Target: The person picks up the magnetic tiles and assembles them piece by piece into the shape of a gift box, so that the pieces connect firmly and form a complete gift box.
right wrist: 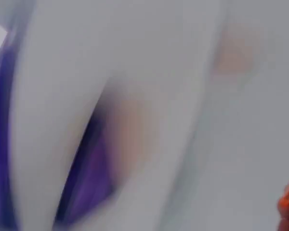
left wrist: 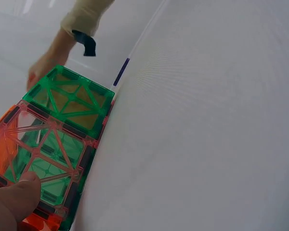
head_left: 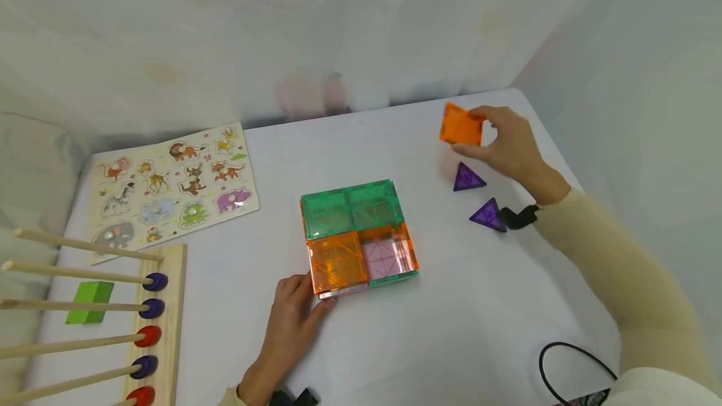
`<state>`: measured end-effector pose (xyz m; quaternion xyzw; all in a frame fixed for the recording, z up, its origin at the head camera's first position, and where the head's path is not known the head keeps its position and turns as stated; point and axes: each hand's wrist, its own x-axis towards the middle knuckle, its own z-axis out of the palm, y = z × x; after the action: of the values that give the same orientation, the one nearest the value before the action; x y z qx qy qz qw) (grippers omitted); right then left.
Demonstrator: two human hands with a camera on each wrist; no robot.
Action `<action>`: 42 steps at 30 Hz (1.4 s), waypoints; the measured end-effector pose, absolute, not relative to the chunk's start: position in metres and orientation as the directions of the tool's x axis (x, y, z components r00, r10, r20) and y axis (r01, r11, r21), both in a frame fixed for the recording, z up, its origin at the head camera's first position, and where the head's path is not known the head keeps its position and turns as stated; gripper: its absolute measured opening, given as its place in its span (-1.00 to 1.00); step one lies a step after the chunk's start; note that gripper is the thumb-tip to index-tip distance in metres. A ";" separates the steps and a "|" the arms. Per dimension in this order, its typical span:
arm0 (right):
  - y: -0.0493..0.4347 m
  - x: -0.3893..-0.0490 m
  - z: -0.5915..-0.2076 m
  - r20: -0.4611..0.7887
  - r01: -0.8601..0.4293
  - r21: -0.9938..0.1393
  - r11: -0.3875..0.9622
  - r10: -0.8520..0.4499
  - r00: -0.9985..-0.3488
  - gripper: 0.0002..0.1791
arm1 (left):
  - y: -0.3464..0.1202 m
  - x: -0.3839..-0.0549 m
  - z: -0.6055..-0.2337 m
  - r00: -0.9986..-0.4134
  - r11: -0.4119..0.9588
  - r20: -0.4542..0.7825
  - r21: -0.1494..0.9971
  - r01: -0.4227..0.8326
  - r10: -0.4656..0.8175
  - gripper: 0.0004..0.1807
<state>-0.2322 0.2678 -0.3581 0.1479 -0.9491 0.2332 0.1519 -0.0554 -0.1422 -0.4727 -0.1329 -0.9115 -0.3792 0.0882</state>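
Above white table, right hand pinches orange tile.

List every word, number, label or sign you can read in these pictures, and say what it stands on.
None: no legible text shows anywhere.
Animal puzzle board: pictures only, no words visible.
Magnetic tile block and the orange tile in the right hand: moulded patterns, no print.
Right wrist view: too blurred to read.

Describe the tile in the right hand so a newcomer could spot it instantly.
Start at the white table and go to its far right corner. There the right hand holds an orange square tile lifted off the surface; the two tiles below it are purple triangles lying flat.
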 end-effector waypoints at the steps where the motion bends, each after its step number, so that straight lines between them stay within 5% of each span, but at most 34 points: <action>1: 0.249 -0.216 -0.352 0.408 -0.461 -0.387 0.798 -0.301 -0.862 -0.31 | -0.142 -0.055 -0.472 -0.950 0.676 0.259 0.670 0.307 0.174 -0.48; 4: 0.197 -0.167 -0.344 0.439 -0.713 -0.249 0.656 -0.580 -0.687 -0.27 | -0.140 -0.056 -0.471 -0.954 0.670 0.248 0.681 0.296 0.169 -0.47; 7: 0.162 -0.132 -0.353 0.376 -0.807 -0.121 0.578 -0.725 -0.576 -0.25 | -0.139 -0.056 -0.469 -0.960 0.663 0.231 0.695 0.278 0.160 -0.46; 16: 0.149 -0.120 -0.375 0.287 -0.752 -0.099 0.651 -0.705 -0.649 -0.24 | -0.137 -0.057 -0.467 -0.958 0.664 0.232 0.692 0.284 0.168 -0.40; 29: 0.163 -0.120 -0.384 0.283 -0.724 -0.297 0.623 -0.666 -0.690 -0.33 | -0.136 -0.055 -0.466 -0.970 0.675 0.189 0.697 0.242 0.152 -0.39; 35: 0.214 -0.155 -0.383 0.273 -0.443 -0.397 0.804 -0.358 -0.893 -0.50 | -0.138 -0.056 -0.466 -0.964 0.679 0.212 0.686 0.262 0.158 -0.39; 38: 0.240 -0.182 -0.386 0.043 -0.143 -0.352 0.925 -0.137 -0.990 -0.29 | -0.140 -0.055 -0.466 -0.965 0.678 0.211 0.687 0.261 0.157 -0.40; 42: 0.260 -0.201 -0.399 -0.263 0.069 -0.223 0.972 0.008 -0.965 -0.03 | -0.140 -0.053 -0.466 -0.967 0.681 0.198 0.687 0.255 0.163 -0.40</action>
<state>-0.2007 0.2596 -0.3991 -0.0198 -0.9843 0.1161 -0.1314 -0.0529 -0.1403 -0.4662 -0.1141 -0.9148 -0.3828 0.0602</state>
